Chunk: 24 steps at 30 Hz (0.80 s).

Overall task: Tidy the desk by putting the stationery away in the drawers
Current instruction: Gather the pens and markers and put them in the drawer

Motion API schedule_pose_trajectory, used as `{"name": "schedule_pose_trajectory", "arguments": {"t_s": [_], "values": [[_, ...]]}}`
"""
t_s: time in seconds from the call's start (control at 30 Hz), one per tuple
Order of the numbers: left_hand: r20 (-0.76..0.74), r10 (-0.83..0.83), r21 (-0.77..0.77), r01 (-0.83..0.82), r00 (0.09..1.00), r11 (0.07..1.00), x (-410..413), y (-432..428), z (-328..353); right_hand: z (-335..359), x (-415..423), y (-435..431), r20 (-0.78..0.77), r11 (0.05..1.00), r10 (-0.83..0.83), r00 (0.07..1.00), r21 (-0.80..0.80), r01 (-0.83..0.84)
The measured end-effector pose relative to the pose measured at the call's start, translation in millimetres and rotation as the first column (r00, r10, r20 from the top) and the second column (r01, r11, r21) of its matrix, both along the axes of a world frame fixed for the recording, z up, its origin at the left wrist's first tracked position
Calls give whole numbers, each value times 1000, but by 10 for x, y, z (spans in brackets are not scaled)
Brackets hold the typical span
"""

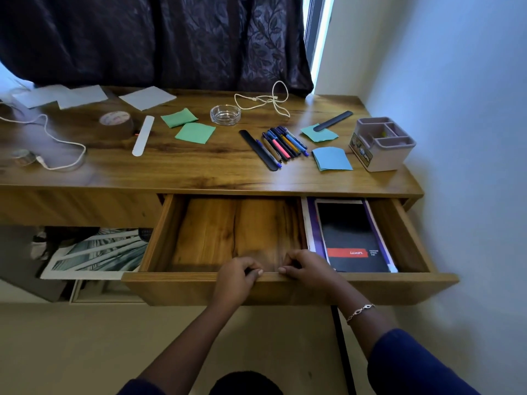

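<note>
The wooden drawer point(171, 289) under the desk stands pulled out, with a black notepad point(353, 238) lying at its right side. My left hand point(238, 276) and my right hand point(306, 267) both grip the top edge of the drawer front, fingers curled over it. On the desk top point(185, 166) lie several pens point(282, 145), a black ruler point(258, 149), a white ruler point(143, 135), green sticky notes point(195, 132), blue sticky notes point(332, 158) and a tape roll point(117, 122).
A grey desk organiser point(382, 143) stands at the desk's right end beside the wall. A glass ashtray point(225, 114), white cables point(265, 101), white paper sheets point(147, 97) and a small tape roll point(24, 156) also lie on the desk. Framed prints point(99, 252) lean below left.
</note>
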<state>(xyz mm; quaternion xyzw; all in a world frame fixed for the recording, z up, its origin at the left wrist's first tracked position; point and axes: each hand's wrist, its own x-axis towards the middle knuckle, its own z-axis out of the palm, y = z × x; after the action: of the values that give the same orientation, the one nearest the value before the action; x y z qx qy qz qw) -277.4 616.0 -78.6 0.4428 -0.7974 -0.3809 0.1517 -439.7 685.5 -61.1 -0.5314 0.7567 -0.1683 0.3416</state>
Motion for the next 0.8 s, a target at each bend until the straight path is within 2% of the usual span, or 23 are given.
{"name": "schedule_pose_trajectory", "arguments": {"t_s": [0.17, 0.4, 0.8], "values": [[-14, 5, 21, -5, 1000, 1000, 162, 264, -47, -49, 134, 286, 4, 997, 50, 999, -51, -50], [-21, 1, 67, 0, 1000, 998, 313, 516, -73, -105, 285, 579, -76, 989, 72, 995, -121, -81], [-2, 18, 115, -17, 1000, 993, 439, 757, -36, -68, 383, 799, 17, 991, 98, 995, -94, -96]]}}
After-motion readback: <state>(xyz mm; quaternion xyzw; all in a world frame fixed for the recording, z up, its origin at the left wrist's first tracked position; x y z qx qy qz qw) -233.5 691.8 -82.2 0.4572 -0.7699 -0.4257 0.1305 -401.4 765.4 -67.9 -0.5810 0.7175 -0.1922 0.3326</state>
